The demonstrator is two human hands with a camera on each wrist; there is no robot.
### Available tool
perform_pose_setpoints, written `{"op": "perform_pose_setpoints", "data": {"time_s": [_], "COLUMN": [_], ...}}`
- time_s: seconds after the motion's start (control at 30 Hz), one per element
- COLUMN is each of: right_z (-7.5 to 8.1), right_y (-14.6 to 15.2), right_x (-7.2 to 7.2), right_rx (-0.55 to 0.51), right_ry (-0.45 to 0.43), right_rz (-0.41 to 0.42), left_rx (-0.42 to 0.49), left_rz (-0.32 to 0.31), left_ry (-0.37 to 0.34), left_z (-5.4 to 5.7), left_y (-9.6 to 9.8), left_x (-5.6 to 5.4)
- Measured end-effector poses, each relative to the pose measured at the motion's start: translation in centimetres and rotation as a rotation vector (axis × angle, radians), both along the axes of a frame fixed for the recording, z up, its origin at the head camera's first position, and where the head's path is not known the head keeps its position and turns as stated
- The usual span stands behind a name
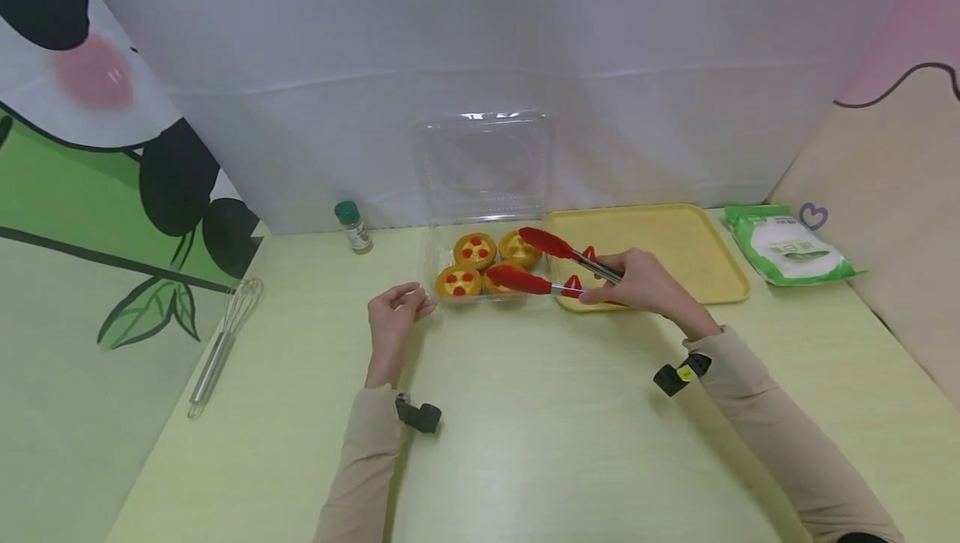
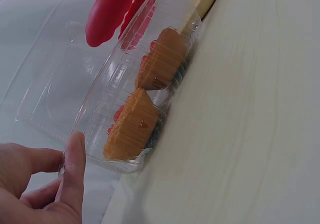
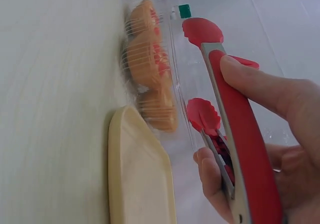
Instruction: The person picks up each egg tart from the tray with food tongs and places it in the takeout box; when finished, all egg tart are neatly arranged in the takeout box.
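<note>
A clear plastic clamshell box (image 1: 431, 256) stands with its lid (image 1: 483, 164) raised, holding several tarts (image 1: 459, 282) topped with red pieces. My left hand (image 1: 393, 318) pinches the box's rim at its near left corner between thumb and fingers, as the left wrist view shows. In my right hand (image 1: 641, 283) is a pair of red-tipped metal tongs (image 3: 247, 149), gripped by both arms. The tongs' two heads are spread apart over the right-hand tarts, nothing between them. In the right wrist view, the tong heads hang above the box's rim.
A yellow tray (image 1: 731, 281) lies right beside the box. Farther right is a green and white bag (image 1: 795, 247). A small green-capped jar (image 1: 354, 228) stands behind the left hand, and a whisk (image 1: 223, 351) lies along the table's left edge. A white cloth wall (image 1: 675, 68) backs the table.
</note>
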State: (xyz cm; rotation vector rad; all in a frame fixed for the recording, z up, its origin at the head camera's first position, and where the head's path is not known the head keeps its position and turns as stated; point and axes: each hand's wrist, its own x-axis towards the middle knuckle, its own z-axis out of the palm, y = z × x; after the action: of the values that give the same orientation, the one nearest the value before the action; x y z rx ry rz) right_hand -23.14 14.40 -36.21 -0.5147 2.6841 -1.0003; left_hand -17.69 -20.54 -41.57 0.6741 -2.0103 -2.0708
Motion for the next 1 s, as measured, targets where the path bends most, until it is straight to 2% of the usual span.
{"op": "perform_pose_setpoints", "data": {"time_s": [0.27,0.4,0.5,0.63,0.8,1.0], "right_z": [0.0,-0.1,-0.2,-0.8,-2.2,-3.9], "right_y": [4.6,8.0,11.1,15.4,19.9,22.8], "right_x": [3.0,4.8,6.7,9.1,11.3,12.7], "right_rx": [-0.021,0.011,0.037,0.1,0.221,0.321], "right_ry": [0.032,0.057,0.044,0.025,0.022,-0.067], "right_rz": [-0.121,-0.185,-0.253,-0.363,-0.483,-0.506], "left_rx": [0.028,0.037,0.03,0.028,0.024,0.01], "left_rz": [-0.007,-0.016,-0.02,-0.019,-0.02,-0.021], "left_ry": [0.019,0.032,0.028,0.037,0.035,0.007], "left_z": [-0.1,-0.2,-0.1,-0.2,-0.2,-0.3], "left_y": [-0.1,-0.2,-0.2,-0.2,-0.4,-0.3], "left_x": [0.1,0.0,0.0,0.0,-0.2,-0.5]}}
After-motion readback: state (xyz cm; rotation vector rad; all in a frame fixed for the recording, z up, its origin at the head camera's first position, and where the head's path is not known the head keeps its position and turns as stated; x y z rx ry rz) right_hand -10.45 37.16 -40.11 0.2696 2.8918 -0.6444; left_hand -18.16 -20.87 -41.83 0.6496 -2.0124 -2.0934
